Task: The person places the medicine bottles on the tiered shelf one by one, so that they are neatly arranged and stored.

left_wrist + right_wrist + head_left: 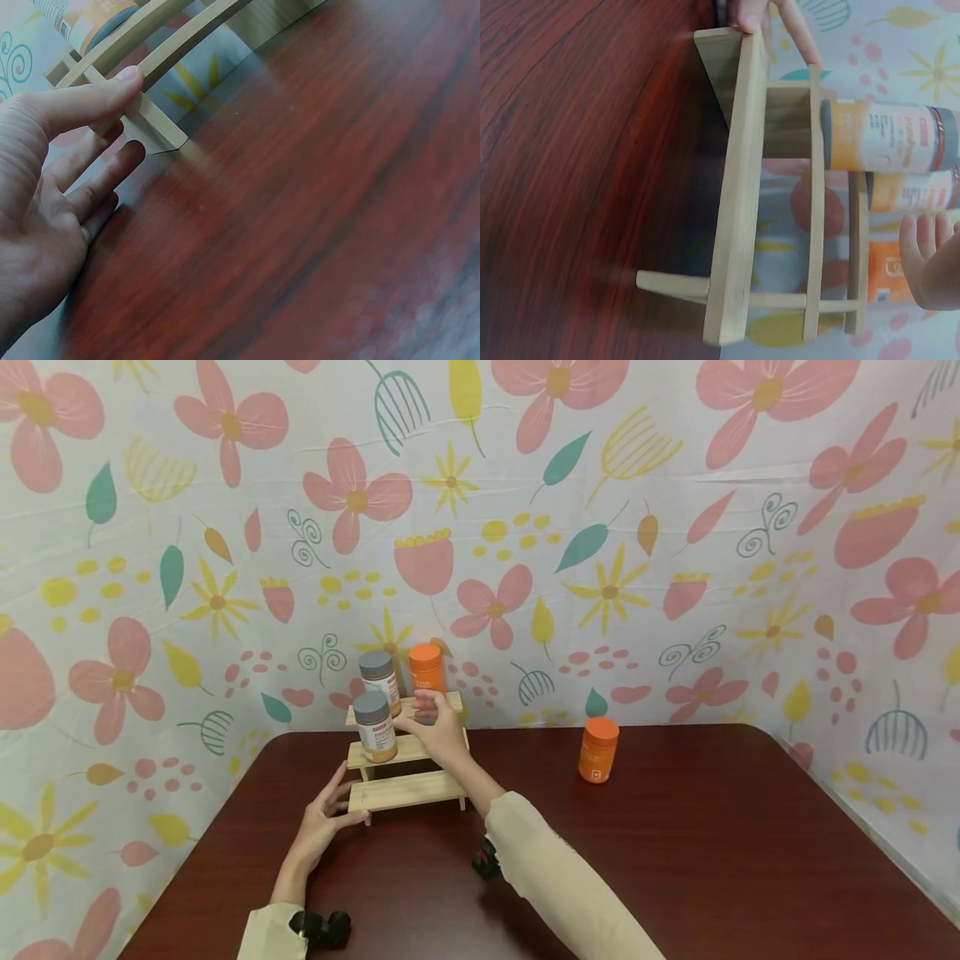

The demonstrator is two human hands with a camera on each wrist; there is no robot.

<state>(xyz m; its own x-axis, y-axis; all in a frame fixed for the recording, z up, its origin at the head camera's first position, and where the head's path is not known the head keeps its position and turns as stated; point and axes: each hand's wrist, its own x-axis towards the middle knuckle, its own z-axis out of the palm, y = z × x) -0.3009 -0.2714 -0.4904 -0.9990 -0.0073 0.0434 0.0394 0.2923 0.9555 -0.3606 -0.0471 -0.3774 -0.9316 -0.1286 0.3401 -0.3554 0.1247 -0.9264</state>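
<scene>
A three-step wooden rack (408, 790) stands near the table's back edge. On its middle step is a grey-capped supplement bottle (377, 731); another grey-capped bottle (377, 670) and an orange bottle (426, 667) stand on the top step. My left hand (321, 822) is at the rack's left end, its thumb touching the bottom step and its fingers extended along the side. My right hand (446, 731) reaches over the steps to the front of the orange bottle, partly covering it. Its fingers are loosely bent in the right wrist view; contact with that bottle cannot be told.
Another orange bottle (598, 750) stands upright on the dark red-brown table (675, 860), to the right of the rack. A flower-printed cloth (480, 527) hangs right behind the table. Both wrists wear small black cameras.
</scene>
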